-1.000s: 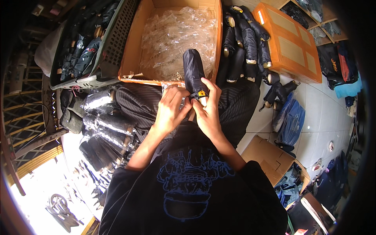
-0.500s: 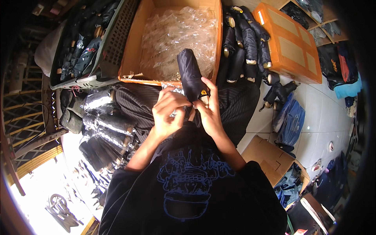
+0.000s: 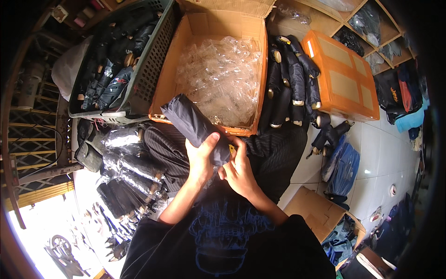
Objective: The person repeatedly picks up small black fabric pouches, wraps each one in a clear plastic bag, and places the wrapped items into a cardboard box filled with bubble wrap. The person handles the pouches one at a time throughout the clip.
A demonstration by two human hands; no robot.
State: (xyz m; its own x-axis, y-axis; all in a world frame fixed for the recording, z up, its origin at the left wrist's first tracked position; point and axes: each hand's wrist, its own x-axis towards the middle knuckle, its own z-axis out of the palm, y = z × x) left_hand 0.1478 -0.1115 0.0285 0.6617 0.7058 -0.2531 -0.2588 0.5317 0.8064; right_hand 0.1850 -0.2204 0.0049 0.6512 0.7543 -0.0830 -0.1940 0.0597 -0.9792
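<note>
A black folded umbrella (image 3: 193, 125) in a cloth sleeve slants across my lap, its far end up to the left. My left hand (image 3: 200, 158) is wrapped round its lower half, the thumb lying on top. At its near end, beside a small yellow tag (image 3: 232, 149), the bent fingers of my right hand (image 3: 239, 169) grip the umbrella. The underside of that end is hidden by my fingers. Just beyond stands an open cardboard box (image 3: 158, 108) with crumpled clear plastic bags (image 3: 218, 74) inside.
Left stands a dark green crate (image 3: 151, 60) of umbrellas; below it lie plastic-wrapped umbrellas (image 3: 132, 158). Several black umbrellas (image 3: 296, 79) lie right of the box, beside an orange-taped carton (image 3: 341, 76). An open carton (image 3: 316, 204) with dark blue cloth sits at lower right.
The umbrella has swung leftward and come nearer to me. My left hand has moved from its near end to wrap round its body. The right hand has stayed at the tagged end.
</note>
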